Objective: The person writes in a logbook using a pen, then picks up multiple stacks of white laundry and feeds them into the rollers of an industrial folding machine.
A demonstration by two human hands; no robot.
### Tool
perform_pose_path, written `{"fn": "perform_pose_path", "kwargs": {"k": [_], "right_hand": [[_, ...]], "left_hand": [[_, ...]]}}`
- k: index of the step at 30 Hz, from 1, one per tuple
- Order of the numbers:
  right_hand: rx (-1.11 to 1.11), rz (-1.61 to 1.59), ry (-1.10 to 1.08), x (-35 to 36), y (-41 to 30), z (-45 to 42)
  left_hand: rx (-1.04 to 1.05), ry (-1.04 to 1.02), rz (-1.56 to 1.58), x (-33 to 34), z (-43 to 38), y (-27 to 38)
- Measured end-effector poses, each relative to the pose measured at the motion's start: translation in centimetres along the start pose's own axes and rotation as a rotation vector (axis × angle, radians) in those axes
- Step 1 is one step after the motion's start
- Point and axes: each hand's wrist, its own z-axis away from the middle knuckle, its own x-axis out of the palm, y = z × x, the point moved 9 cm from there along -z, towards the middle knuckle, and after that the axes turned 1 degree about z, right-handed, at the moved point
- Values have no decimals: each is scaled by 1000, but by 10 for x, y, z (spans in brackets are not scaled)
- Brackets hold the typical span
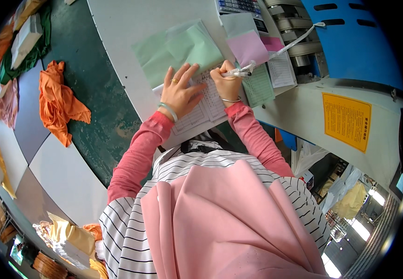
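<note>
My right hand (228, 82) grips a clear pen (237, 74) over a printed form (214, 99). A white strip is tied to the pen and runs up to the blue machine. My left hand (182, 89), with its fingers spread, lies flat on the papers, its fingertips at the edge of a folded-back green sheet (177, 48). A green form (259, 85) lies right of my right hand. Beyond it are a pink slip (246, 47) and a white form (281, 69). The sheets rest on a pale tabletop (118, 38). The pen's tip is hidden by my fingers.
A calculator (240, 7) lies at the table's far edge. Right of it stands a blue machine housing (355, 45) with metal rollers, beside a panel bearing a yellow notice (347, 122). Orange cloth (60, 101) lies on the floor at left, and bundled fabric (69, 240) is at lower left.
</note>
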Motion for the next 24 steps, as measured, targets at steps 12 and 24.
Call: {"fn": "perform_pose_path", "kwargs": {"k": [12,24], "right_hand": [[16,33,49,-6,4,-3],[268,-282,-28,5,23,6]], "left_hand": [[18,-8,-7,2,-4,1],[-19,-40,-25,-6,17,-6]]}}
